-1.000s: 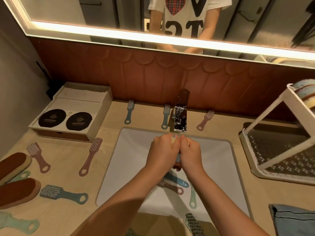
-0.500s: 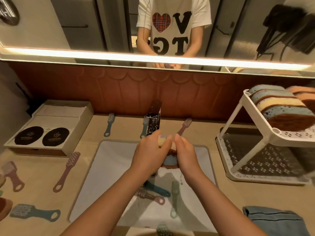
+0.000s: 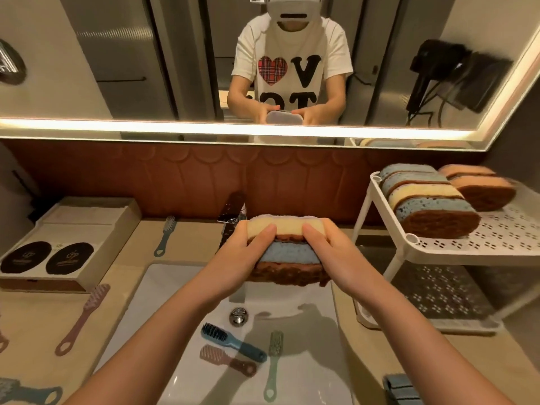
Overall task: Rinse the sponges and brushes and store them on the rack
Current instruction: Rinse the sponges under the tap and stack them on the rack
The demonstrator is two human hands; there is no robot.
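Stacked sponges (image 3: 285, 227) over the sink (image 3: 317, 363)
My left hand (image 3: 241, 254) and right hand (image 3: 331, 254) grip them; uneven pressure could drop the lower one short of the rack (image 3: 455, 254).

box (image 3: 96, 217) left counter | mirror (image 3: 117, 54) above | blue cloth (image 3: 400, 388) bottom right

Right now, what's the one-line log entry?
left hand: grips stacked sponges | right hand: grips same stack | where: above sink | rack: stored sponges on top shelf

In sink (image 3: 163, 290), brushes (image 3: 230, 342); right of it, sponges (image 3: 432, 200) on rack (image 3: 467, 247); left, box (image 3: 96, 229).
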